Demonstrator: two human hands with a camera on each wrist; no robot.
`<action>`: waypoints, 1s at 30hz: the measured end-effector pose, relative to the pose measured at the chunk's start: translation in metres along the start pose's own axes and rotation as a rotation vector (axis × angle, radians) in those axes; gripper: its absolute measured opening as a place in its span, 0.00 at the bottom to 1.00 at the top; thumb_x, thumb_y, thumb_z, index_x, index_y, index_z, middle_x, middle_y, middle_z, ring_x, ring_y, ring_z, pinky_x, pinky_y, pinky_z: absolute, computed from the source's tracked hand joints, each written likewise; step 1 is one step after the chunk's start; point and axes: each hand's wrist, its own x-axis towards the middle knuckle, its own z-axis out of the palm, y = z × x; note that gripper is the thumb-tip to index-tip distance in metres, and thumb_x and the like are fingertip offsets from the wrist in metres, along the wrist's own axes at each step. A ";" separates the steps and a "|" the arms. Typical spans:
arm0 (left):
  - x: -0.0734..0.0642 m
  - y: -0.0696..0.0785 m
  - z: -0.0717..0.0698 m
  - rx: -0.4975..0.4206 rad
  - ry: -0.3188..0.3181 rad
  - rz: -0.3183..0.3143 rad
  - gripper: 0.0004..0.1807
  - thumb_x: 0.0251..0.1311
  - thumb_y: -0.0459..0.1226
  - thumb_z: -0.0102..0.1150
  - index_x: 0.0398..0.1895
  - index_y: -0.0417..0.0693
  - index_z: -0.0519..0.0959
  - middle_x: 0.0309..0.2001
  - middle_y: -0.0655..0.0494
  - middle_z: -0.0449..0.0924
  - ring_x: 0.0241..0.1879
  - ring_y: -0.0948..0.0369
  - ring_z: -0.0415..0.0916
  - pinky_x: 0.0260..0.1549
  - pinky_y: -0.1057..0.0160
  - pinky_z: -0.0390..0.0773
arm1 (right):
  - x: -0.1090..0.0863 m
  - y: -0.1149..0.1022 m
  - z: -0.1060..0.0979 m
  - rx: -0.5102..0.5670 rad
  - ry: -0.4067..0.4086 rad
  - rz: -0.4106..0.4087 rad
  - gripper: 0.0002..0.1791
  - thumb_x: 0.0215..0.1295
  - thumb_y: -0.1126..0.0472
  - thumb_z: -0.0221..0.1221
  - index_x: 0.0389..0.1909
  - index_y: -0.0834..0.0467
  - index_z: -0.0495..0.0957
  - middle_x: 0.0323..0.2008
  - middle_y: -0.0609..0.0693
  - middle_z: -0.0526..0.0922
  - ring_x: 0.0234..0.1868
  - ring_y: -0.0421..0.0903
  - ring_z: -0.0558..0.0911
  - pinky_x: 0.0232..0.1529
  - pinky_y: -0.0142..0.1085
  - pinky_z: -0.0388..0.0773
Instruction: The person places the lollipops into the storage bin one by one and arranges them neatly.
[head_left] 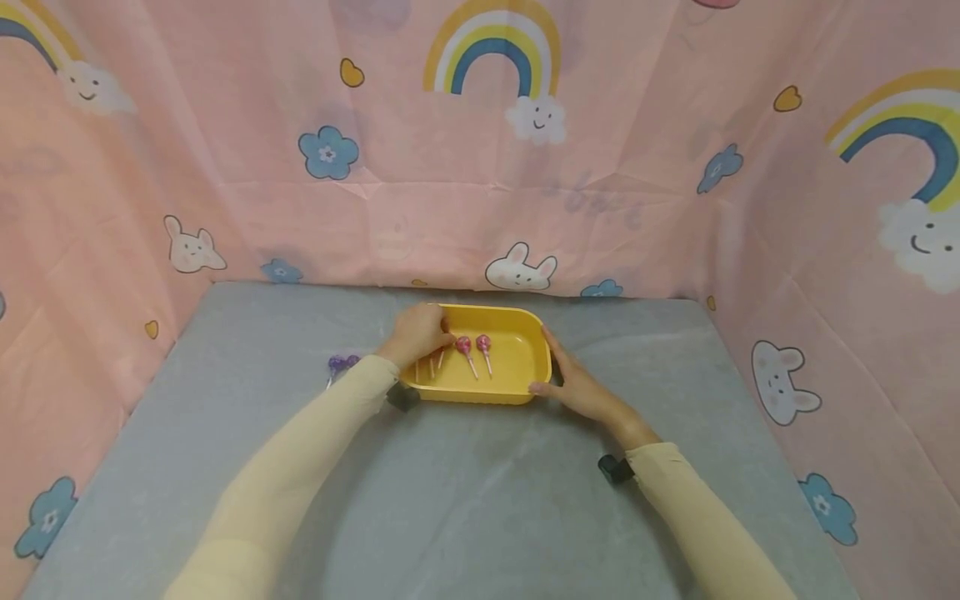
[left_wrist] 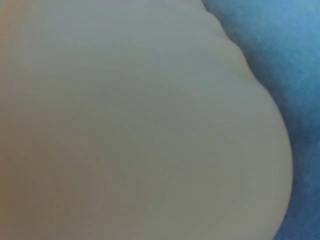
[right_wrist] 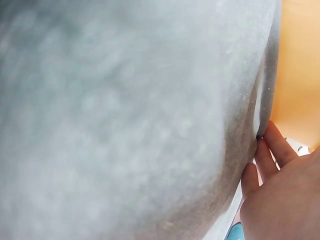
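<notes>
A yellow tray (head_left: 480, 397) sits toward the back of the table. My left hand (head_left: 416, 333) reaches over its left end, thumb and forefinger pinching a lollipop whose head they hide; its stick (head_left: 441, 358) shows below. More white sticks (head_left: 431, 367) stick out under that hand, their heads covered. To the right of it, two pink lollipops (head_left: 483, 343) lie on the tray floor. My right hand (head_left: 581, 387) grips the tray's right end, thumb at the near corner and fingers along the outer side. A blurred pale sleeve (left_wrist: 150, 125) fills most of the left wrist view.
Purple lollipops (head_left: 337, 364) lie on the grey tabletop (head_left: 465, 500) left of the tray, partly behind the left sleeve. Each wrist carries a small black camera (head_left: 616, 469). A pink printed curtain (head_left: 390, 225) closes off the back and both sides.
</notes>
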 end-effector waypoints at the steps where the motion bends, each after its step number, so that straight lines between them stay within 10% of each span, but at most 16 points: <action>1: 0.000 0.000 -0.001 -0.005 -0.005 -0.001 0.12 0.57 0.48 0.69 0.26 0.50 0.84 0.28 0.55 0.84 0.28 0.59 0.76 0.25 0.63 0.72 | 0.000 0.000 0.000 -0.001 0.001 0.004 0.60 0.60 0.39 0.65 0.77 0.31 0.28 0.81 0.51 0.38 0.81 0.58 0.44 0.77 0.63 0.45; 30: 0.000 0.008 -0.010 -0.091 -0.096 0.042 0.14 0.62 0.46 0.64 0.44 0.47 0.86 0.29 0.55 0.85 0.36 0.57 0.80 0.44 0.56 0.81 | 0.000 -0.002 0.001 0.015 0.004 0.030 0.60 0.59 0.37 0.66 0.77 0.30 0.29 0.81 0.50 0.39 0.81 0.57 0.45 0.78 0.61 0.45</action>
